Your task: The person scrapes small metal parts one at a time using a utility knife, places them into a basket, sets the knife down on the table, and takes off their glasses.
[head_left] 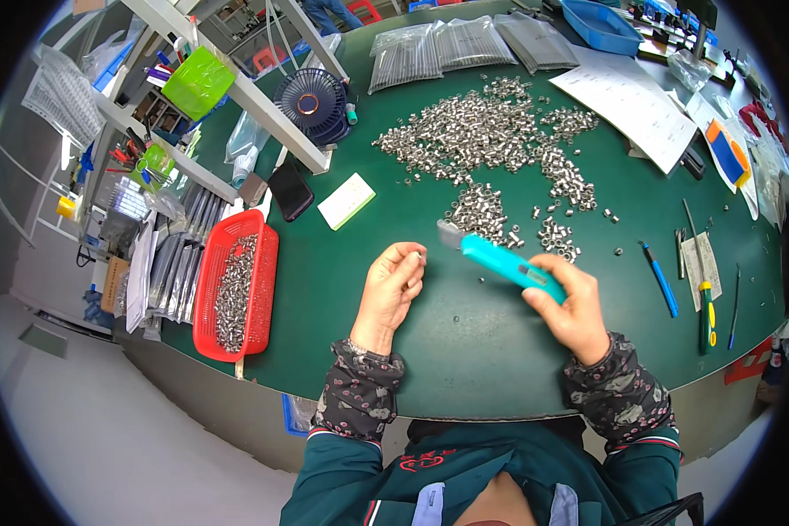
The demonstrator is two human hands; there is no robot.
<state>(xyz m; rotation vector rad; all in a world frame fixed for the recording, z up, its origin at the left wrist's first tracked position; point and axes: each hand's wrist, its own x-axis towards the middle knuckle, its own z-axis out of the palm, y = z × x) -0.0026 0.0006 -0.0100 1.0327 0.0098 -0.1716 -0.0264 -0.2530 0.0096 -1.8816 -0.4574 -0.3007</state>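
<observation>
My right hand (572,307) grips a turquoise utility knife (501,261) with its short blade pointing up and left. My left hand (392,285) pinches one small silver metal sleeve (421,257) between thumb and fingertips, a little left of the blade tip. Both hands hover over the green table mat (465,342). Just beyond them lies a wide scatter of small silver metal sleeves (486,131), with smaller clusters (478,210) close to the knife.
A red mesh basket (203,307) holding more silver parts sits at the left table edge. Behind are a black phone (289,188), a white card (346,201), a small fan (311,103), bagged parts (438,48), papers (631,105), a blue tray (600,24), and a blue pen (660,279) and screwdriver (704,307) at right.
</observation>
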